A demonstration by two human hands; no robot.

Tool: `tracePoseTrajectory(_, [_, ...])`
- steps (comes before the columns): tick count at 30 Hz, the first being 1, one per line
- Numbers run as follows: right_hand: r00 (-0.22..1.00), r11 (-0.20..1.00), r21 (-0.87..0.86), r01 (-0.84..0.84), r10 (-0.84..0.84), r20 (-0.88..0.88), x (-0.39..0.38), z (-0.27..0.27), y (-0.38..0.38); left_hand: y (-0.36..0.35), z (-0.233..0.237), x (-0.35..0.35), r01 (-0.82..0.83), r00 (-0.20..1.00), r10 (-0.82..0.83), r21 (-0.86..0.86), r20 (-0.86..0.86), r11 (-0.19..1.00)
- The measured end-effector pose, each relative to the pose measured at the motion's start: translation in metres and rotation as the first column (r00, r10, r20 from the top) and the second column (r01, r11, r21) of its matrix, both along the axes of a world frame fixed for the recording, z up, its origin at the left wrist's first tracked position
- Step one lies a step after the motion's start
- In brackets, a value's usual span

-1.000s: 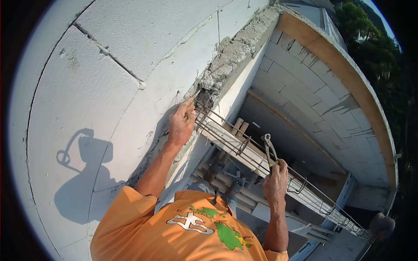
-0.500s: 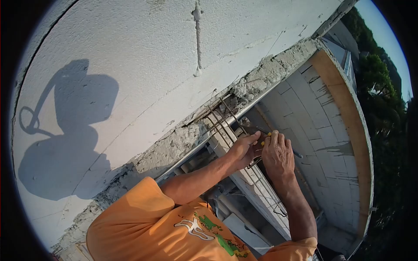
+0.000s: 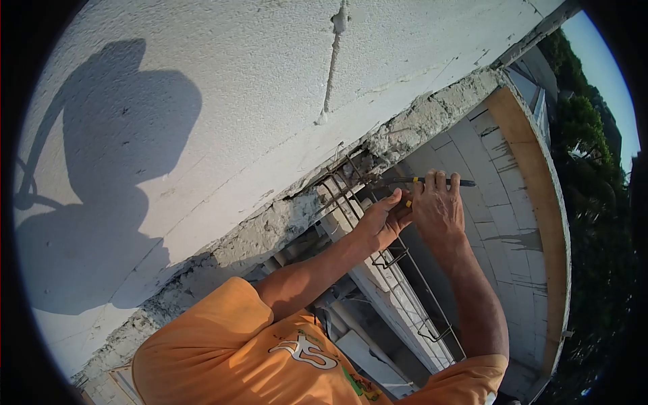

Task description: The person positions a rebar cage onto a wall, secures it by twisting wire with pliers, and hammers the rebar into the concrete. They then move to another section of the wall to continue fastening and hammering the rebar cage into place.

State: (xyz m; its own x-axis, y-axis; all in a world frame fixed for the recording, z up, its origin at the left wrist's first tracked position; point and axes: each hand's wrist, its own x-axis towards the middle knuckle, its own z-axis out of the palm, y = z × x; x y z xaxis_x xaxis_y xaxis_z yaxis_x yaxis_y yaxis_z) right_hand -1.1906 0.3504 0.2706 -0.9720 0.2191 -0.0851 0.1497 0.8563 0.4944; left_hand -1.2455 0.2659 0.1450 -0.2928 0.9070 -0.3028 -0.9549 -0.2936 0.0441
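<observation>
Pincers point(image 3: 399, 180) with dark handles and yellow bands reach across to the steel bars by the wall, their handles spread apart. My right hand point(image 3: 440, 206) wraps its fingers over the upper handle, whose dark end sticks out to the right. My left hand point(image 3: 386, 221) is curled around the lower handle, thumb uppermost; its grip is partly hidden. The jaws touch or nearly touch the end of a rebar cage point(image 3: 398, 256), where the bars run into broken concrete. Exactly what the jaws bite on is too small to tell.
A pale block wall point(image 3: 256, 81) fills the upper left, with a rough concrete ledge point(image 3: 250, 233) along its foot. A long white beam or board point(image 3: 391, 304) lies under the cage. Beyond is a curved block wall point(image 3: 506, 202) edged with a wooden board point(image 3: 540, 169); a deep gap opens below.
The pincers' handles have spread apart, and the upper one has swung up to lie nearly level. My right hand has risen with it. The view has shifted slightly.
</observation>
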Motion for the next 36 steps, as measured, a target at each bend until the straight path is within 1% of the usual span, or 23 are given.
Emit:
tracePoseTrajectory(2, [1.000, 1.000, 0.014, 0.003, -0.003, 0.018, -0.005, 0.003, 0.001, 0.001, -0.002, -0.002, -0.001, 1.000, 0.001, 0.027, 0.006, 1.000])
tracePoseTrajectory(4, [0.999, 1.000, 0.025, 0.005, -0.006, 0.034, -0.009, 0.006, 0.000, 0.000, 0.001, -0.003, -0.049, 0.997, 0.046, 0.056, 0.055, 0.997])
tracePoseTrajectory(8, [0.998, 0.994, 0.095, -0.046, 0.043, 0.034, -0.017, 0.010, -0.004, -0.001, 0.001, -0.006, -0.068, 0.994, 0.060, 0.083, 0.093, 0.994])
tracePoseTrajectory(10, [0.998, 0.991, 0.121, -0.061, 0.056, 0.041, -0.018, 0.010, -0.005, 0.001, -0.004, -0.006, -0.077, 0.993, 0.060, 0.174, 0.100, 0.982])
tracePoseTrajectory(11, [0.999, 0.990, 0.135, -0.049, 0.046, 0.026, -0.019, 0.009, -0.006, 0.002, -0.007, -0.007, -0.078, 0.993, 0.060, 0.174, 0.101, 0.982])
tracePoseTrajectory(13, [0.999, 0.988, 0.146, -0.039, 0.039, 0.007, -0.021, 0.004, -0.006, 0.003, -0.007, -0.011, -0.068, 0.997, 0.060, 0.169, 0.049, 0.983])
tracePoseTrajectory(15, [0.999, 0.982, 0.188, -0.027, 0.034, -0.033, -0.023, -0.002, -0.005, 0.002, -0.008, -0.010, -0.071, 0.996, 0.060, 0.187, 0.061, 0.980])
tracePoseTrajectory(17, [0.997, 0.984, 0.167, -0.056, 0.063, -0.037, -0.021, 0.002, -0.006, 0.001, -0.009, -0.011, -0.077, 0.995, 0.063, 0.207, 0.073, 0.975])
tracePoseTrajectory(18, [0.995, 0.986, 0.146, -0.084, 0.091, -0.039, -0.021, 0.004, -0.006, 0.000, -0.009, -0.011, -0.079, 0.996, 0.072, 0.192, 0.046, 0.978])
tracePoseTrajectory(19, [0.995, 0.986, 0.146, -0.086, 0.093, -0.041, -0.020, 0.003, -0.006, -0.001, -0.009, -0.011, -0.080, 0.997, 0.079, 0.178, 0.018, 0.981])
tracePoseTrajectory(22, [0.993, 0.989, 0.116, -0.096, 0.104, -0.063, -0.016, 0.000, -0.007, 0.000, -0.004, -0.011, -0.074, 0.997, 0.073, 0.194, 0.012, 0.978])
tracePoseTrajectory(24, [0.999, 0.994, 0.100, -0.040, 0.042, -0.015, -0.014, 0.000, -0.008, 0.001, 0.001, -0.008, -0.065, 0.998, 0.065, 0.211, 0.006, 0.975])
tracePoseTrajectory(25, [0.999, 0.994, 0.099, -0.039, 0.041, -0.015, -0.013, 0.001, -0.008, 0.001, 0.002, -0.007, -0.050, 0.999, 0.052, 0.231, -0.001, 0.972])
tracePoseTrajectory(27, [0.997, 0.980, 0.185, -0.076, 0.077, 0.003, -0.010, 0.006, -0.008, 0.002, -0.001, -0.006, -0.055, 0.998, 0.057, 0.235, -0.002, 0.971])
tracePoseTrajectory(31, [0.995, 0.980, 0.178, -0.091, 0.098, -0.031, -0.012, 0.005, -0.007, 0.005, -0.007, -0.006, -0.054, 0.998, 0.059, 0.280, -0.008, 0.958])
tracePoseTrajectory(33, [0.991, 0.959, 0.254, -0.127, 0.135, -0.017, -0.014, 0.004, -0.005, 0.003, -0.007, -0.006, -0.070, 0.997, 0.071, 0.259, 0.004, 0.963])
tracePoseTrajectory(36, [0.992, 0.962, 0.246, -0.121, 0.128, -0.013, -0.016, 0.003, -0.006, 0.003, -0.008, -0.007, -0.080, 0.997, 0.077, 0.237, 0.019, 0.968])
